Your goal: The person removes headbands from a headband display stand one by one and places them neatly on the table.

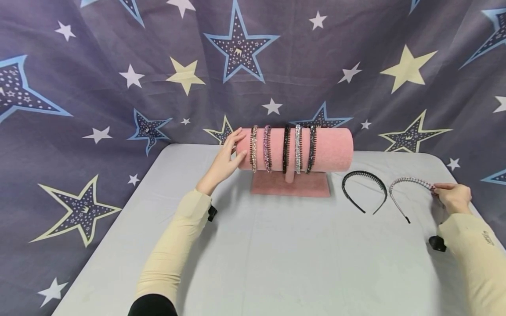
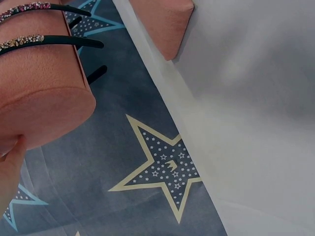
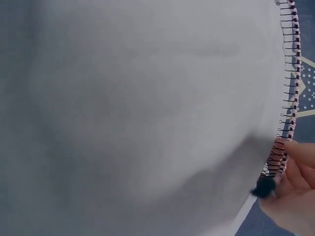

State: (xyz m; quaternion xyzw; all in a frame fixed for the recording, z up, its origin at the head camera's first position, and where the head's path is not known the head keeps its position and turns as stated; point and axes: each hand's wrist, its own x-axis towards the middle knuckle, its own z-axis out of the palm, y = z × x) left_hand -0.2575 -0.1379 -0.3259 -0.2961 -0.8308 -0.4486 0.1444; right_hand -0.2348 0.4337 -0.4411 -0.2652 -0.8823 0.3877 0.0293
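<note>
My left hand (image 1: 228, 156) rests on the left end of a pink padded roll (image 1: 334, 149), fingers spread over its edge; in the left wrist view part of that hand (image 2: 11, 169) touches the roll's round end. Several sparkly headbands (image 1: 298, 149) ring the roll, among them a gold-toned one (image 2: 24, 42) nearest the hand. At the right, my right hand (image 1: 454, 197) pinches one end of a pink-silver headband (image 1: 411, 180). The right wrist view has the fingers of the right hand (image 3: 295, 187) around the toothed band (image 3: 291, 98) near its dark tip.
A black headband (image 1: 363, 173) lies on the white-covered table (image 1: 276, 263), left of the pinched one. The roll stands on a pink base (image 1: 290, 188). A dark star-patterned cloth (image 1: 292, 66) hangs behind the table and along its left side.
</note>
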